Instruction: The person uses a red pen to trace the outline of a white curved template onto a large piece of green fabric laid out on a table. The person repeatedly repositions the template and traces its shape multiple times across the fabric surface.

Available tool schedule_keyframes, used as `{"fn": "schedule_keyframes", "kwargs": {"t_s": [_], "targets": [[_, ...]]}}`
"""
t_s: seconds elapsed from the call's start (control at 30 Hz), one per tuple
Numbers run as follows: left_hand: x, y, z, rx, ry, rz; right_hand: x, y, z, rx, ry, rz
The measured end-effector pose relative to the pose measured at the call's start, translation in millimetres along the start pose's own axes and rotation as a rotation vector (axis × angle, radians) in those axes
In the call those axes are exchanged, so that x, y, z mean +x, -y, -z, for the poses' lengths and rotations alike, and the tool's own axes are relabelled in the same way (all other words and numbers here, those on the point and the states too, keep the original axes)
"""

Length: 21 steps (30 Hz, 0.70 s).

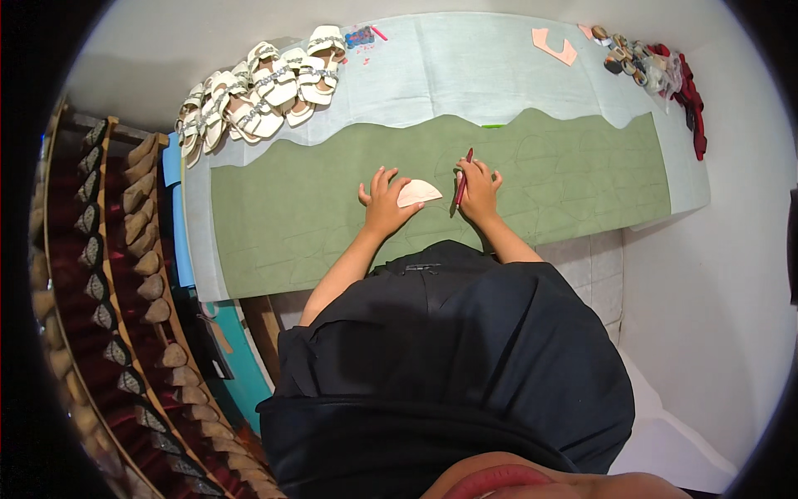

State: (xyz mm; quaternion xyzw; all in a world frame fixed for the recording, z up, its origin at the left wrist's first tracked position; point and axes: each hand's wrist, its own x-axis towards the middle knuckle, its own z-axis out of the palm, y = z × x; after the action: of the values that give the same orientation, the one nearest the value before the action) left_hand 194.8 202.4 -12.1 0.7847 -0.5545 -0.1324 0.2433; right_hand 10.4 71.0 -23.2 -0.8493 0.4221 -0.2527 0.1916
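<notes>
A cream half-round pattern piece [419, 194] lies flat on a wide green sheet of material [316, 200]. My left hand [386, 205] holds it at its left side, thumb at the lower edge and index finger near the top, the other fingers spread on the sheet. Just right of the piece, my right hand [480, 190] is closed around a dark red pen [460, 190], which stands nearly upright with one end down toward the sheet. Thin drawn outlines cover much of the sheet's right half and lower edge. The sheet's far edge is wavy.
Several white sandals [262, 87] stand at the table's far left. A pink cut-out template [554, 47] lies far right, near small rolls and bags [636, 62] and a dark red cloth [692, 108]. Racks of shoe lasts [150, 287] line the left. A white wall bounds the right.
</notes>
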Motion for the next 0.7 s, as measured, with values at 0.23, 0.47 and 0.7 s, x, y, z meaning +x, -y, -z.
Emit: {"fn": "schedule_keyframes", "kwargs": {"t_s": [0.23, 0.47, 0.7], "targets": [[7, -3, -4, -0.001, -0.039, -0.008, 0, -1, -2, -0.009, -0.023, -0.011], [9, -5, -7, 0.019, -0.040, -0.040, 3, 0, -1, -0.007, 0.010, -0.005], [-4, -7, -8, 0.046, -0.106, 0.032, 2, 4, 6, 0.060, 0.052, 0.007]]}}
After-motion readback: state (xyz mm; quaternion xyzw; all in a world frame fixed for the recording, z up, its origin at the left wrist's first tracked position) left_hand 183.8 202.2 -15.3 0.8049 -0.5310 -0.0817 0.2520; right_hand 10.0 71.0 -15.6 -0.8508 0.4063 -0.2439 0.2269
